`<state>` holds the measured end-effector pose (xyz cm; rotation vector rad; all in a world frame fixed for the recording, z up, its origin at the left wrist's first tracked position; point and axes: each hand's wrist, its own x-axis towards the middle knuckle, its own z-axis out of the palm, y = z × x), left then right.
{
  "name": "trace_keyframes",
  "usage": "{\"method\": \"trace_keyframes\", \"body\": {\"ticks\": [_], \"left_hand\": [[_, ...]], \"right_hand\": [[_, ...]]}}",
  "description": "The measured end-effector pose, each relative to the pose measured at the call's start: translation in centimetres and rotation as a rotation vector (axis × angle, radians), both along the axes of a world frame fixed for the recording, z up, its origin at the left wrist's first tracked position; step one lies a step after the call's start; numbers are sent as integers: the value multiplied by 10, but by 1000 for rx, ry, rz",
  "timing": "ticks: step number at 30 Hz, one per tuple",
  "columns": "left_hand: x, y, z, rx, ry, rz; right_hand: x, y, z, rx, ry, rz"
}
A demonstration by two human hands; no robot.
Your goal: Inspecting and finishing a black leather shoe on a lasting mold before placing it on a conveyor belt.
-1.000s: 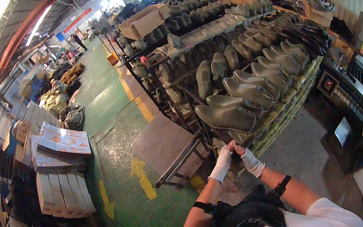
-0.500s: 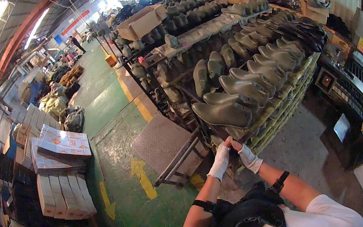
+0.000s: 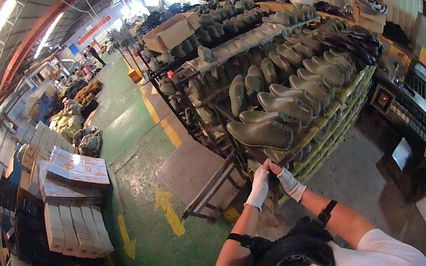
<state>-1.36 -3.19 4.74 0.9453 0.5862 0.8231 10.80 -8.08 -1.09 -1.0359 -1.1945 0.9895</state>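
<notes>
My left hand (image 3: 258,187) and my right hand (image 3: 289,183) meet close together at the near corner of a shoe rack (image 3: 305,153). Both wear white gloves that leave the fingertips bare. The fingers are closed and pressed together; what they pinch, if anything, is too small and dark to make out. Just beyond them, the top shelf carries rows of olive-green shoe lasts (image 3: 261,134), toes pointing toward the left and front. A bundle of glossy black pieces (image 3: 359,43) lies at the rack's far right end.
A metal platform cart (image 3: 190,171) stands left of the rack, its bar near my left hand. Further left, white cartons (image 3: 77,229) are stacked beside the green aisle (image 3: 149,243). A dark machine (image 3: 386,100) stands at right. Another person (image 3: 96,55) is far down the aisle.
My hands stay together at the rack corner, almost unmoved. The view has shifted very slightly, and the distant person appears a little further right.
</notes>
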Motion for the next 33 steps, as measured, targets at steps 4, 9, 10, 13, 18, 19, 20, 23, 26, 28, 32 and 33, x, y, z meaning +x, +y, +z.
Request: {"method": "trace_keyframes", "body": {"ticks": [4, 9, 10, 13, 18, 19, 20, 23, 26, 28, 32, 33], "left_hand": [[5, 13, -18, 85, -4, -57], [5, 13, -13, 106, 106, -48], [2, 12, -10, 99, 121, -47], [3, -2, 6, 70, 77, -25], [8, 6, 4, 125, -220, -198], [-1, 7, -2, 112, -174, -153], [-5, 6, -2, 103, -134, -116], [3, 3, 5, 14, -15, -38], [11, -4, 31, -82, 68, -94], [-1, 12, 11, -125, 116, -141], [7, 15, -2, -157, 112, -166], [4, 18, -8, -157, 116, -159]], "right_hand": [[4, 3, -3, 49, -8, -53], [2, 2, 4, -12, 74, -25], [-2, 2, 7, -74, 121, -21], [-1, -4, 10, -108, 117, -30], [11, 4, -14, 14, 22, 21], [-2, -2, -4, -66, 121, 17], [-9, -5, 5, -141, 213, 5], [0, -3, 8, -128, 58, 14], [12, -10, -1, -247, 209, -62], [-8, -4, 8, -191, 272, -73], [-4, -4, 5, -131, 315, -116], [-6, -4, 8, -132, 320, -109]]}}
